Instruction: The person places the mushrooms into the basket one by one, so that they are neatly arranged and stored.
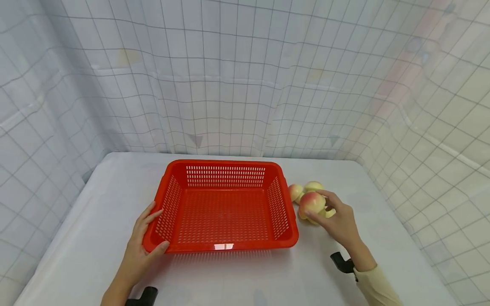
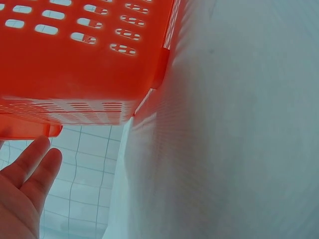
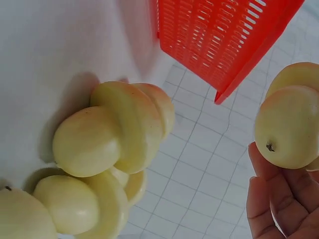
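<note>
Head view: red basket (image 1: 223,208) sits mid-worktop (image 1: 95,229), empty, slotted walls and floor. A small heap of peaches (image 1: 306,191) lies just beside its right wall, at about 3 o'clock from the basket.

Left hand (image 1: 143,244): on the basket's near-left corner, at 7 o'clock. Thumb pressed to the front rim, fingers straight along the outer left wall. Flat contact, nothing curled round it. The left wrist view shows the straight fingers (image 2: 30,167) by the rim.

Right hand (image 1: 338,221): fingers curled round one peach (image 1: 311,203), pink-blushed on top, pale yellow below. It is held at the near edge of the heap; whether it rests on the fruit under it, cannot tell. The right wrist view shows the same peach (image 3: 286,127) seated on the fingertips, stem pit facing the camera, with the others (image 3: 107,137) lying on the worktop.

Handling, as judged:
- Peach: skin looks smooth and evenly moulded, possibly imitation fruit, so likely light and firm. Round, so inclined to roll; a cupped grip across the widest part suits it. If real, avoid squeezing, since it bruises.
- Heap: loosely piled; lifting one may set its neighbours rolling toward the worktop's 3 o'clock edge.
- Basket: thin plastic, light, slides easily on the cloth. Rim is the stiff part to hold.
</note>
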`<state>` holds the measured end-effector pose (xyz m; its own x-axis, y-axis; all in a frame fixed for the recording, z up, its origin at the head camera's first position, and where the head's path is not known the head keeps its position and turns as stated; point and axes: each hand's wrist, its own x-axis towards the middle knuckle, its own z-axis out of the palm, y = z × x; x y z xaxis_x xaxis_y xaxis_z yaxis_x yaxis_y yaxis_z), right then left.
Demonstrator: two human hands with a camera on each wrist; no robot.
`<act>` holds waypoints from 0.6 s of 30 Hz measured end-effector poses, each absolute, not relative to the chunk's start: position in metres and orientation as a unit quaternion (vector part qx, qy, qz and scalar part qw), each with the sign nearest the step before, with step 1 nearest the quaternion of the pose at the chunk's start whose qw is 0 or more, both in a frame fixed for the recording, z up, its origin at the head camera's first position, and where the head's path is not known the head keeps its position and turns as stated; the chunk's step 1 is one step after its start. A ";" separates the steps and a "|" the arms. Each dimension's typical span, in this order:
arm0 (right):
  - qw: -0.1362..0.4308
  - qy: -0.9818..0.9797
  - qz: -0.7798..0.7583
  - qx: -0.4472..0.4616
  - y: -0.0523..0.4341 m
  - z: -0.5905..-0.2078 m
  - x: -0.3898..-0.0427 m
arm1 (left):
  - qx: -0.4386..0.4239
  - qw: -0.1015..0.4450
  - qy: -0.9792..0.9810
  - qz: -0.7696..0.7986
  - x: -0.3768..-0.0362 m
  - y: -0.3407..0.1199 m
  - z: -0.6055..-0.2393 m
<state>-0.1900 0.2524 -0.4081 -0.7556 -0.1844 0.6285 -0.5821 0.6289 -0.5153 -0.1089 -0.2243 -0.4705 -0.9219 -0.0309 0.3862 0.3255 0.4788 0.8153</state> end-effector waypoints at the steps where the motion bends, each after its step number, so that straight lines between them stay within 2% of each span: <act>1: 0.266 -0.862 0.367 0.226 0.252 -0.406 -0.191 | -0.087 0.177 -0.841 -0.503 -0.109 -0.224 -0.471; 9: 0.234 -0.867 0.354 0.262 0.239 -0.394 -0.202 | -0.087 0.183 -0.844 -0.497 -0.109 -0.223 -0.471; 15: 0.172 -0.873 0.373 0.263 0.223 -0.384 -0.209 | -0.087 0.184 -0.844 -0.497 -0.109 -0.223 -0.469; 18: 0.163 -0.871 0.371 0.278 0.212 -0.378 -0.214 | -0.090 0.185 -0.844 -0.495 -0.109 -0.223 -0.469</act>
<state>-0.2136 0.2120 -0.3784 -0.7923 -0.3641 0.4895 -0.6052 0.5704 -0.5553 -0.1089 -0.2234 -0.4695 -0.9156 -0.0304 0.4010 0.3350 0.4941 0.8023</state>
